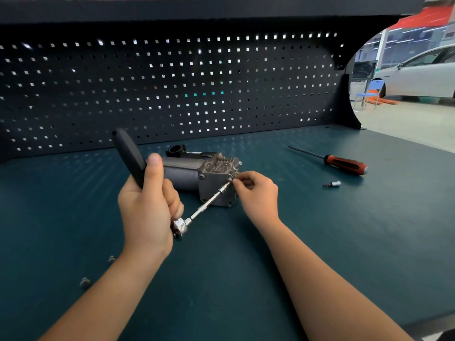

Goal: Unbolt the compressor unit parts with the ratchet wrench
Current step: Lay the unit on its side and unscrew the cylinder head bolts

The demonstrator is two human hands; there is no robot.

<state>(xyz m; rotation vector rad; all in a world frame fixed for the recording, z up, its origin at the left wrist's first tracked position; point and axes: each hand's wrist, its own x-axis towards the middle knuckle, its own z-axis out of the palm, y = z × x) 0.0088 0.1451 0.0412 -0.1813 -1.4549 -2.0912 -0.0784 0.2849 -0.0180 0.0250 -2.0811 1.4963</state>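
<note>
The left hand [147,212] grips the ratchet wrench [129,156]; its shaft slants up-right to the bolt [230,178], its tip pinched by the right hand [258,193].

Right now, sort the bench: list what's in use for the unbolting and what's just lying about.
In use: ratchet wrench, compressor, left hand, right hand.
Lying about: screwdriver, spare bit, two small loose metal parts.

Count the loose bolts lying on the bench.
2, both left of the left forearm: farther bolt, nearer bolt. Arms may hide more.
</note>
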